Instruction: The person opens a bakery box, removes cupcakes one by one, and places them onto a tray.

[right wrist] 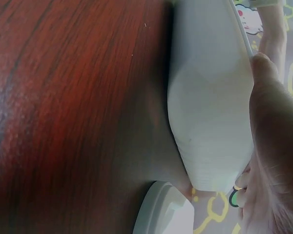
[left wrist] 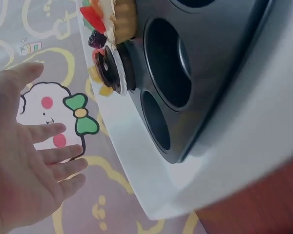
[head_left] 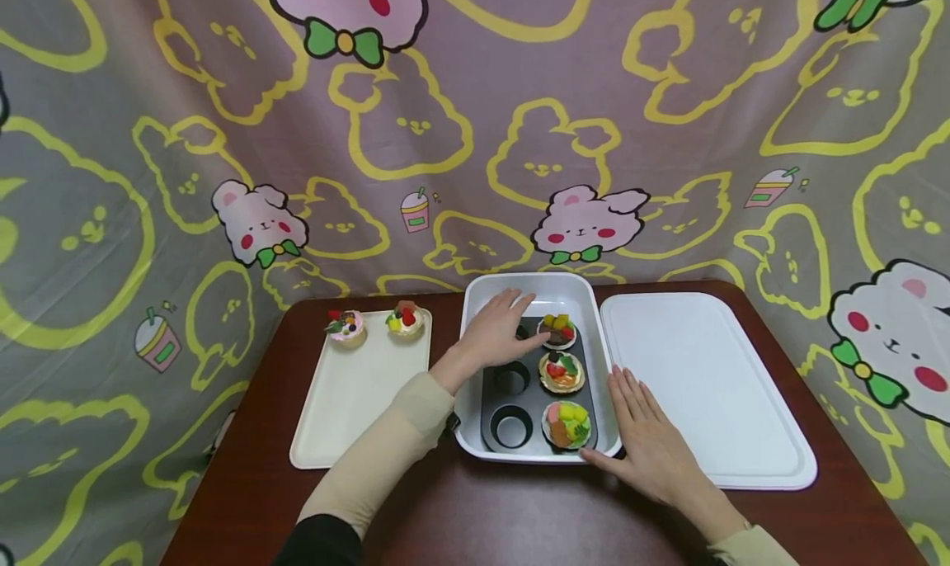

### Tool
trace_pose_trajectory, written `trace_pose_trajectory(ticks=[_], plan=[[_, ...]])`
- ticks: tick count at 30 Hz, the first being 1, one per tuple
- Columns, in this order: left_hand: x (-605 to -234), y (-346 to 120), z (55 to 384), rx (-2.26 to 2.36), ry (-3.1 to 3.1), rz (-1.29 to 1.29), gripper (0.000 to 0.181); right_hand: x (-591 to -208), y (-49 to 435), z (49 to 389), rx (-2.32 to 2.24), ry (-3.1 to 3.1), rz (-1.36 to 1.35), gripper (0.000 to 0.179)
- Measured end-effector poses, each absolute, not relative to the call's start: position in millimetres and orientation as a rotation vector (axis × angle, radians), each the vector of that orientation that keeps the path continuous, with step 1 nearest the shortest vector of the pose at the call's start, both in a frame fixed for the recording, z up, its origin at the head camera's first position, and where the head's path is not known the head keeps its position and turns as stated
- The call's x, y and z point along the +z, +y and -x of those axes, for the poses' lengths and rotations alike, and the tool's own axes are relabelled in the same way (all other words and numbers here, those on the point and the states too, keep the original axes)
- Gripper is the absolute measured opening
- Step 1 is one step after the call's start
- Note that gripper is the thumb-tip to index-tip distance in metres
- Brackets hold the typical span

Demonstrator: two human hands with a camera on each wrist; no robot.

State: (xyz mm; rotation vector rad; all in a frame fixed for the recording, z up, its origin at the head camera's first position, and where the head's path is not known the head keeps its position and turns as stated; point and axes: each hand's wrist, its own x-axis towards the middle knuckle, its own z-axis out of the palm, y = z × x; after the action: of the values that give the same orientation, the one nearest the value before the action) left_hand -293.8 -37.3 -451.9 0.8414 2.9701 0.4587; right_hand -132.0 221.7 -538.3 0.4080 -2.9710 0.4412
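From the head cam, a dark muffin pan [head_left: 535, 397] can be seen sitting inside a white bin [head_left: 549, 284], and its right column is filled with three fruit-topped cakes: a far one [head_left: 566, 333], a middle one [head_left: 562, 372] and a near one [head_left: 566, 425]. The left hand [head_left: 500, 331] is held over the far end of the pan, fingers stretched out, thumb spread towards the far cake. The right hand [head_left: 646, 446] is laid along the bin's right side, fingers pretty much straight, thumb by the near corner. So the two hands are kept apart. Over on the left, two more cakes [head_left: 345, 328] are parked at the far end of a cream tray [head_left: 356, 409]; a white tray [head_left: 705, 384] is set on the right. It's all laid out on a reddish-brown table [head_left: 505, 508].

In the left wrist cam, the left hand is shown with its fingers loosely spread, a gap left between it and the chocolate-topped far cake.

In the right wrist cam, the bin's outer wall is mostly what's seen, with the right thumb rested against the rim; the other fingers are partly hidden.
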Motion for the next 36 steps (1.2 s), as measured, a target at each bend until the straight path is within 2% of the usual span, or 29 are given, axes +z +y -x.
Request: trace_pose_trajectory(ticks=[6,18,28,36], plan=[[-450.2,-24.9,291.5,0.38,2.92,-0.839,0.083,-538.8,222.5,131.6,0.388,-2.944,-0.441,0.125],[-462.2,-4.6,308.5,0.18,2.863,-0.848,0.079,-537.5,221.9,130.3,0.394,-2.929,-0.458,0.124],[-474.4,2.7,321.1,0.623,2.675,-0.774,0.065,-536.0,221.3,129.5,0.409,-2.929,-0.457,0.124],[-479.1,12.2,321.3,0.707,2.683,-0.602,0.071,-535.3,220.6,129.7,0.409,-2.936,-0.448,0.123]])
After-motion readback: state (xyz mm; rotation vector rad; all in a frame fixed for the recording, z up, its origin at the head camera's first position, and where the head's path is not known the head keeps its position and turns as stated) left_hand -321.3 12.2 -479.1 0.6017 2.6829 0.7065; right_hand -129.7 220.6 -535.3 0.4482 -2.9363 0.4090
